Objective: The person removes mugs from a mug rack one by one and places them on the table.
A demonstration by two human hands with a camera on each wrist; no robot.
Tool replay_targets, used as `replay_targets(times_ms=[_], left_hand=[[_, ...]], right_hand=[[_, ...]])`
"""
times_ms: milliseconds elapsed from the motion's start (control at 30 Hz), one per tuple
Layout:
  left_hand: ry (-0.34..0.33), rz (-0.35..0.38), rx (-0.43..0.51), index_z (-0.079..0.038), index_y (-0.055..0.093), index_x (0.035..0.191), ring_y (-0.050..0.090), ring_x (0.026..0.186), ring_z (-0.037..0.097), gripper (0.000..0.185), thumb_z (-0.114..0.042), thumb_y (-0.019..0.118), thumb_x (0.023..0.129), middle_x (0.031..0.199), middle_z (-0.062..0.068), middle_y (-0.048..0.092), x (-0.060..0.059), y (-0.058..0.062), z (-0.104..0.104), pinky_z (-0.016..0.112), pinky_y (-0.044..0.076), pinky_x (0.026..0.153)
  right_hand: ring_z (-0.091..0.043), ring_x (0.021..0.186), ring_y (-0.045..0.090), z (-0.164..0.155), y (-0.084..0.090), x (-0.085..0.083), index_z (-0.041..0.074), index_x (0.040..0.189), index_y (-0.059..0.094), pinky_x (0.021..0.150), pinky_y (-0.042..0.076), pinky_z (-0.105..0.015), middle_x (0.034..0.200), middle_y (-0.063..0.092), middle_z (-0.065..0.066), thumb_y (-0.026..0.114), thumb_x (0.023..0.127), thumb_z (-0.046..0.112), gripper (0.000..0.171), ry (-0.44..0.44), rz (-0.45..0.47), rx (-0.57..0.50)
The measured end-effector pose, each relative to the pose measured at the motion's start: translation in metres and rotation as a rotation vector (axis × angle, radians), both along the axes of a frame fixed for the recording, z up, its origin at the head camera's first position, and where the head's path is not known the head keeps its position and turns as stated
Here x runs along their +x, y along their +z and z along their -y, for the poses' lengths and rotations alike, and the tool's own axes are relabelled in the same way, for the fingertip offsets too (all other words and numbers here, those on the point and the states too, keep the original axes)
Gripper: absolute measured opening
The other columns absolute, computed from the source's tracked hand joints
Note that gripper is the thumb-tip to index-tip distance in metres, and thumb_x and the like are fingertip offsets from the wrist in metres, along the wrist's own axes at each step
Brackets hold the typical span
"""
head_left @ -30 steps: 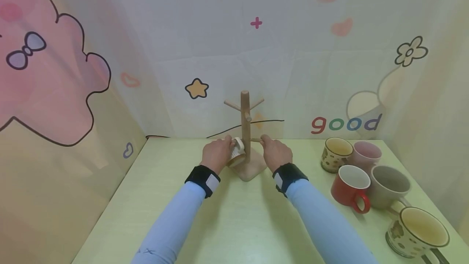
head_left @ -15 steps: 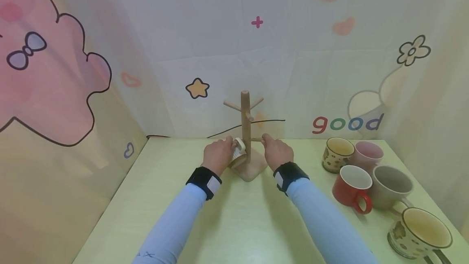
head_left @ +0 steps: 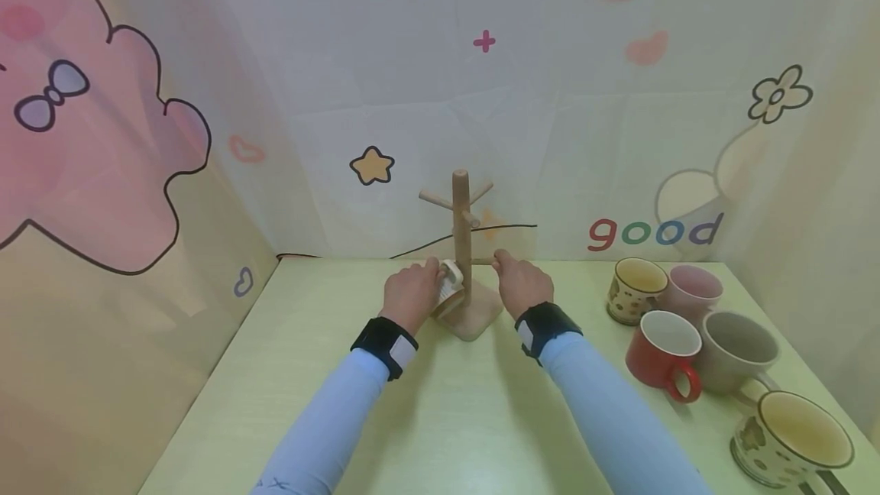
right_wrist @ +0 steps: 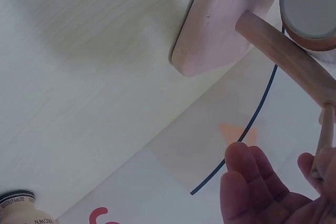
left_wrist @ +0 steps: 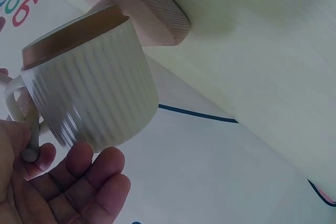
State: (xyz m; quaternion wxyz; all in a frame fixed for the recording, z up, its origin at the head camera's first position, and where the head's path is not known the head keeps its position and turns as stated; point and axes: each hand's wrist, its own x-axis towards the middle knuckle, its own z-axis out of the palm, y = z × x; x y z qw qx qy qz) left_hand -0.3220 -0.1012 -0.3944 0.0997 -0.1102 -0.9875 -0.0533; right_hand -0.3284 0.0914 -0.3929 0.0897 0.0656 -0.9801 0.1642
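Note:
A wooden mug tree (head_left: 462,235) stands on its square base (head_left: 477,317) at the middle back of the table. My left hand (head_left: 421,285) holds a white ribbed mug (head_left: 448,281) by its handle, tilted against the left side of the post, low down. In the left wrist view the mug (left_wrist: 89,87) shows its brown bottom, and its handle (left_wrist: 18,114) is pinched at my palm while the fingers (left_wrist: 89,182) lie loose below. My right hand (head_left: 509,270) pinches the low right peg (head_left: 481,260); in the right wrist view the peg (right_wrist: 325,132) runs down into my fingertips.
Several mugs cluster at the right: a spotted yellow one (head_left: 634,290), a pink one (head_left: 689,292), a red one (head_left: 663,348), a grey one (head_left: 737,350), and a large spotted one (head_left: 791,440) near the corner. Printed cloth walls close in the pale green table (head_left: 440,418).
The left hand and the mug have edged slightly toward the post. The right hand stays on the low peg.

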Motion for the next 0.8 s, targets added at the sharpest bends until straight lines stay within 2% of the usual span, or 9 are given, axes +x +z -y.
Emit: replay_targets(times_ms=[367,633,800], left_hand=[[0.010,-0.017,-0.005,-0.009,0.055,0.109,0.060,0.063,0.026,0.027,-0.035,0.046,0.106,0.073,0.008,0.055,0.0024,-0.0016,-0.0020,0.036,0.045,0.047],[-0.001,-0.040,0.016,-0.011,0.058,0.108,0.056,0.057,0.023,0.029,-0.038,0.046,0.105,0.070,0.007,0.053,0.0010,-0.0018,0.0030,0.034,0.043,0.045],[0.023,-0.019,0.039,-0.011,0.059,0.103,0.054,0.056,0.020,0.033,-0.041,0.046,0.105,0.069,0.005,0.053,0.0014,-0.0018,0.0054,0.032,0.040,0.045]], right_hand=[[-0.024,0.054,0.055,-0.0018,0.0043,0.0018,0.010,0.126,0.055,0.045,0.043,-0.035,0.066,0.059,-0.008,0.046,0.106,0.028,0.028,0.003,0.015,0.001],[-0.022,0.052,0.051,-0.0026,0.0067,-0.0013,0.011,0.123,0.056,0.044,0.037,-0.032,0.062,0.055,-0.006,0.046,0.106,0.030,0.026,0.019,0.018,0.011],[-0.023,0.053,0.054,-0.0037,0.0072,-0.0019,0.011,0.134,0.055,0.046,0.044,-0.035,0.061,0.056,-0.006,0.047,0.106,0.028,0.033,0.022,0.037,0.014]])
